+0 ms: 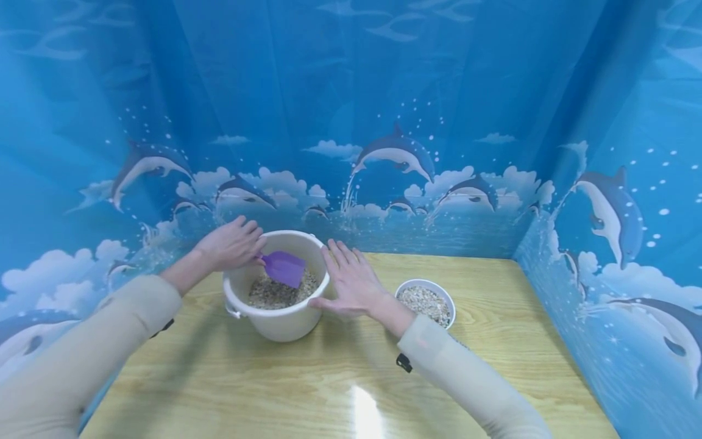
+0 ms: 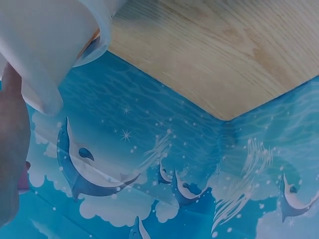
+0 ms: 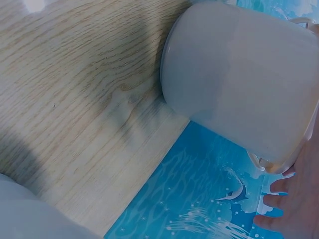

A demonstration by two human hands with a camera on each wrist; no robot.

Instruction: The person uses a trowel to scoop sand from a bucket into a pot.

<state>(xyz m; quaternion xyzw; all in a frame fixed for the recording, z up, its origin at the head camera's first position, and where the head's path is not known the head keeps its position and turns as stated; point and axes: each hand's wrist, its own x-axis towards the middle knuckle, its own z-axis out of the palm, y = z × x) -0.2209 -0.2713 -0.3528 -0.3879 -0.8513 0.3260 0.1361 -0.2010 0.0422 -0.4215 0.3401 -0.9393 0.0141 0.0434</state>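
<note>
A white bucket (image 1: pixel 287 323) stands on the table, with a layer of small mixed gravel (image 1: pixel 269 292) in its bottom. My left hand (image 1: pixel 233 244) is at the bucket's left rim and grips the handle of a purple scoop (image 1: pixel 285 269), whose blade hangs inside the bucket over the gravel. In the left wrist view the left hand (image 2: pixel 12 154) shows only at the edge, beside the bucket's rim. With fingers spread and straight, my right hand (image 1: pixel 353 280) lies against the right side of the bucket's rim. The right wrist view has the bucket's outer wall (image 3: pixel 244 79) close by.
A white bowl (image 1: pixel 451 305) full of similar gravel sits right of the right hand, partly covered by the forearm. The wood-grain table (image 1: pixel 307 390) is bordered at the back and sides by a blue dolphin-print curtain (image 1: pixel 340 91).
</note>
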